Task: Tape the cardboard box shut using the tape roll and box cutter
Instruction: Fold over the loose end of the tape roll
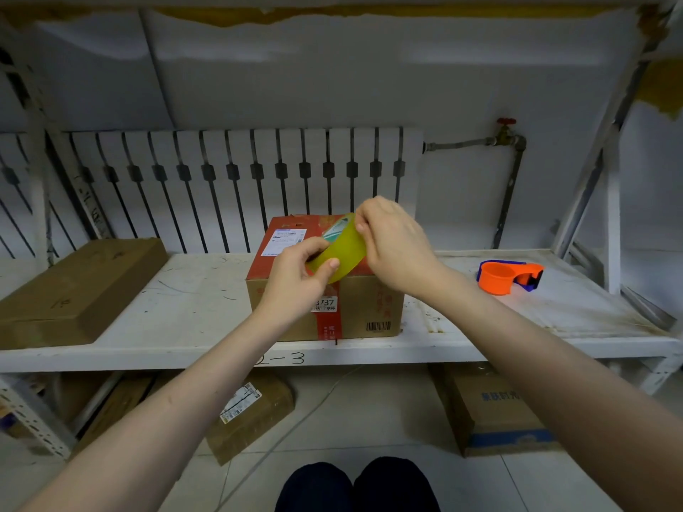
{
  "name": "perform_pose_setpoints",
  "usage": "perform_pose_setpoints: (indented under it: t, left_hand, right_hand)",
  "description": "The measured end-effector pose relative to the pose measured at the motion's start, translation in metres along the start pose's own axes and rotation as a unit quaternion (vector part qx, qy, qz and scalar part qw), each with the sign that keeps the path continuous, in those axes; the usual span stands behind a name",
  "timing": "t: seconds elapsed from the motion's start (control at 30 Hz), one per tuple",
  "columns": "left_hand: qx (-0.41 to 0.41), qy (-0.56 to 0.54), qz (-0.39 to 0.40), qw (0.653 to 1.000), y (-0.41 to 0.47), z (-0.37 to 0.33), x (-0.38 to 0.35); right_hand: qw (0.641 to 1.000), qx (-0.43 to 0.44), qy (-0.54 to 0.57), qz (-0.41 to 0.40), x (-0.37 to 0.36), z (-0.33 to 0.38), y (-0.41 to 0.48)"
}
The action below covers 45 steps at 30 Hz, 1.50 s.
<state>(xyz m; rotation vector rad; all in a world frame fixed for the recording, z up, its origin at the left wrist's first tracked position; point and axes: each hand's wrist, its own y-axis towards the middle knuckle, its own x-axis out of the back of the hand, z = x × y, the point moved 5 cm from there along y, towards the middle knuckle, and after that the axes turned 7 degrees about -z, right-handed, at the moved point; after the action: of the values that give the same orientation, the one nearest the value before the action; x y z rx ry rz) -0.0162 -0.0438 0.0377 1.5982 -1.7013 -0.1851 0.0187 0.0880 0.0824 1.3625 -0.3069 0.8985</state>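
A brown cardboard box with a red top and a red tape strip down its front stands in the middle of the white shelf. Above its near top edge I hold a yellowish roll of tape. My left hand grips the roll from below, thumb and fingers around its rim. My right hand pinches the roll's upper edge with fingertips at the tape surface. An orange and blue tape cutter lies on the shelf to the right, apart from both hands.
A flat brown carton lies at the shelf's left. The white shelf board has a front edge marked "2-3". Below it, cartons sit on the tiled floor. A radiator and pipe run behind.
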Motion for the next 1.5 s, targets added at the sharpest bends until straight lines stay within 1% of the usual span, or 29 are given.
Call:
perform_pose_setpoints:
  t: [0.1,0.23,0.33,0.4,0.43,0.53,0.57,0.63,0.77,0.83,0.87,0.93,1.0,1.03,1.07,1.13,1.23,1.4,1.5]
  left_hand:
    - [0.003,-0.003,0.022,1.0,0.006,0.009,0.002]
    - [0.024,0.007,0.025,0.999,0.012,0.015,0.003]
    - [0.013,0.059,0.045,0.997,0.018,0.017,0.0]
    - [0.012,0.097,0.069,0.993,0.025,0.021,-0.002]
    - [0.024,0.105,0.087,0.99,0.029,0.026,-0.003]
    - [0.075,0.089,0.152,0.982,0.041,0.039,-0.003]
    - [0.086,0.077,0.172,0.978,0.044,0.042,-0.002]
    - [0.098,0.049,0.189,0.976,0.051,0.048,-0.002]
    - [0.104,0.014,0.164,0.981,0.068,0.059,-0.002]
    - [0.098,-0.006,0.136,0.986,0.077,0.062,0.002]
    - [0.094,-0.015,0.106,0.99,0.083,0.065,0.006]
    - [0.081,-0.043,0.017,0.996,0.093,0.067,0.017]
    - [0.067,-0.078,-0.066,0.993,0.099,0.067,0.028]
    - [0.058,-0.089,-0.088,0.991,0.099,0.065,0.031]
    - [0.05,-0.096,-0.094,0.99,0.1,0.066,0.033]
    - [0.032,-0.108,-0.072,0.991,0.1,0.066,0.031]
    - [0.014,-0.111,-0.052,0.992,0.101,0.069,0.027]
    - [0.045,-0.115,-0.081,0.989,0.102,0.083,0.023]
    - [0.065,-0.12,-0.083,0.987,0.106,0.09,0.019]
  right_hand:
    - [0.997,0.056,-0.014,0.058,-0.003,0.005,-0.003]
    - [0.989,0.053,0.031,0.131,-0.01,0.01,-0.006]
    - [0.979,0.01,0.116,0.169,-0.017,0.013,-0.003]
    - [0.973,-0.011,0.133,0.187,-0.023,0.011,0.001]
    - [0.971,-0.034,0.145,0.187,-0.026,0.008,0.005]
    - [0.948,-0.144,0.229,0.168,-0.036,-0.006,0.02]
    - [0.941,-0.173,0.242,0.163,-0.04,-0.009,0.026]
    - [0.935,-0.2,0.244,0.163,-0.05,-0.01,0.04]
    - [0.928,-0.217,0.247,0.175,-0.072,-0.001,0.067]
    - [0.918,-0.241,0.258,0.181,-0.08,-0.001,0.078]
    - [0.91,-0.259,0.27,0.182,-0.084,-0.001,0.083]
    - [0.882,-0.304,0.316,0.171,-0.091,-0.002,0.092]
    - [0.849,-0.346,0.369,0.153,-0.095,-0.001,0.099]
    - [0.836,-0.359,0.388,0.145,-0.095,-0.001,0.101]
    - [0.826,-0.369,0.404,0.138,-0.098,-0.001,0.106]
    - [0.809,-0.384,0.427,0.123,-0.101,-0.001,0.11]
    - [0.797,-0.4,0.437,0.117,-0.109,-0.002,0.113]
    - [0.775,-0.429,0.453,0.101,-0.117,-0.009,0.11]
    - [0.761,-0.441,0.466,0.092,-0.119,-0.016,0.11]
